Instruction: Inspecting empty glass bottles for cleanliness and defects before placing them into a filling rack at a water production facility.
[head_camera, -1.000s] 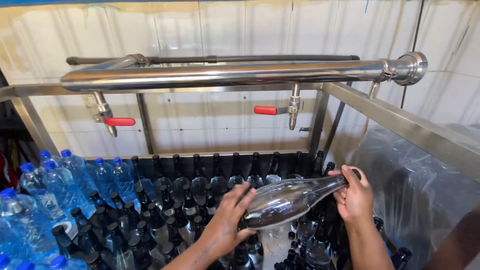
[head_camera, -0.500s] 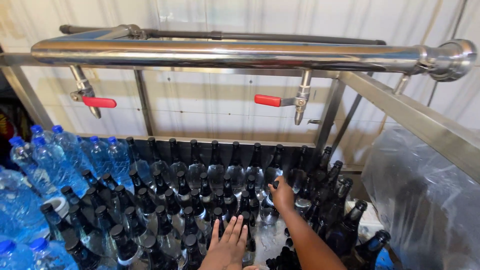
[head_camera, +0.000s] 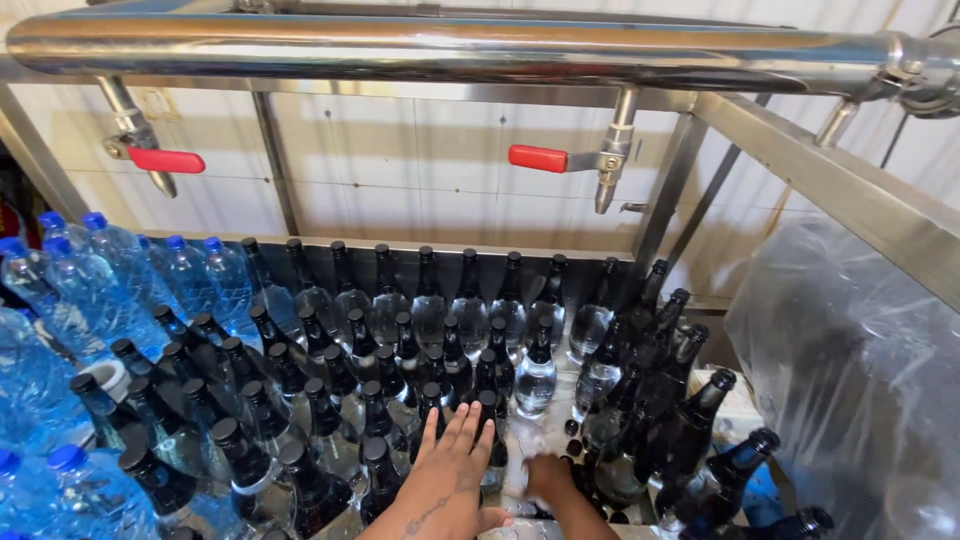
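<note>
A long steel pipe (head_camera: 450, 48) runs overhead at twelve o'clock, with two taps below it: one red handle (head_camera: 166, 160) toward ten o'clock, another red handle (head_camera: 538, 158) near one o'clock. Blue-capped plastic bottles (head_camera: 70, 300) crowd the nine o'clock side. A clear plastic sheet (head_camera: 850, 390) hangs at three o'clock, under a slanting steel rail (head_camera: 830, 190).

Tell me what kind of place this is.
Probably a small water-bottling workshop: a steel pipe with red-handled taps, crowded black-capped bottles, and blue-capped water bottles.
</note>
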